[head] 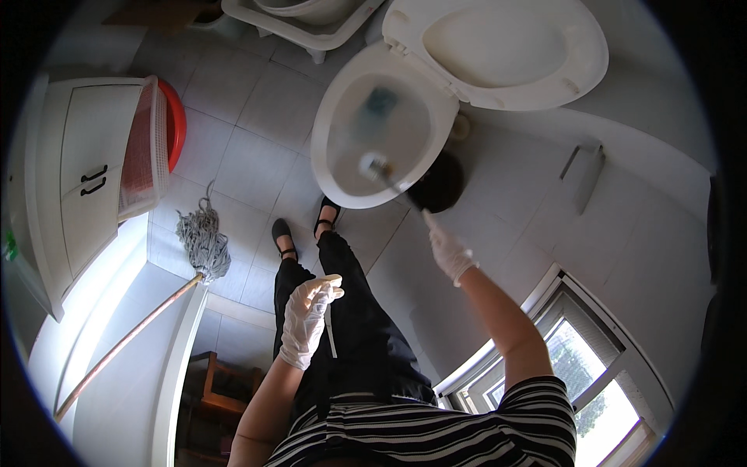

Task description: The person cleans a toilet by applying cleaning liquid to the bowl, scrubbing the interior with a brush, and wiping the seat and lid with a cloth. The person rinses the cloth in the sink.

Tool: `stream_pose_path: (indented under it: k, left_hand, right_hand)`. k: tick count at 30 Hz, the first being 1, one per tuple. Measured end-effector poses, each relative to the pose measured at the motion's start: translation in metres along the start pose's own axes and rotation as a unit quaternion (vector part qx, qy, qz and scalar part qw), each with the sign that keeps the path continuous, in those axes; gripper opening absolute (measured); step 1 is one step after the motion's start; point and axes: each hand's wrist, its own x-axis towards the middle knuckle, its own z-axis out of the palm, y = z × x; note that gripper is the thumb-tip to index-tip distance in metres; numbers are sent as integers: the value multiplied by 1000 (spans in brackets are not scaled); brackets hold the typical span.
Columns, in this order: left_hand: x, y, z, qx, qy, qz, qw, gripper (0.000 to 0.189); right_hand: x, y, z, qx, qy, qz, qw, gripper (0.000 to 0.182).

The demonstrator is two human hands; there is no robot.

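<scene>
My right hand (450, 250), in a translucent disposable glove, grips the handle of a toilet brush (385, 174). Its whitish head is inside the toilet bowl (330, 146), against the inner wall nearest me, and looks blurred. Bluish water (380, 103) shows deeper in the bowl. The toilet seat and lid (575, 64) are raised, leaning towards the wall. My left hand (309, 318), gloved the same way, is held in front of my black trousers. Its fingers are curled, with nothing visible in them.
A dark round bin (440, 184) stands right beside the toilet. A grey string mop (204, 242) leans at the left near the doorway, close to a white cabinet (87, 152) and a red basin (175, 125). A white rack (280, 29) holds basins behind. An open window (578, 350) is at lower right.
</scene>
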Motion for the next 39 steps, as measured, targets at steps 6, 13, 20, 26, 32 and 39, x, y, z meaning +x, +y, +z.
stream_pose_path:
  k: [6, 13, 20, 26, 32, 39]
  left_hand:
    - [-3, -11, -7, 11, 7, 13, 1000, 35]
    - [-1, -3, 1, -29, -3, 2, 1000, 37]
    - [-3, -10, -5, -42, 13, -20, 999, 34]
    - [-3, -17, -5, -9, 26, -46, 999, 29]
    - [3, -21, -3, -34, 16, -54, 998, 27]
    - [7, -15, -2, -29, 1, -36, 999, 28]
  right_hand:
    - [23, 46, -45, 12, 89, 44, 995, 45]
    - [-38, 15, 94, 73, -5, -35, 997, 43]
    - [107, -71, 32, 155, -138, 100, 973, 20]
    - [222, -70, 5, -640, -56, -275, 715, 17]
    - [122, -122, 82, -427, -160, -280, 845, 23]
    - [107, -54, -67, -426, -93, -21, 900, 23]
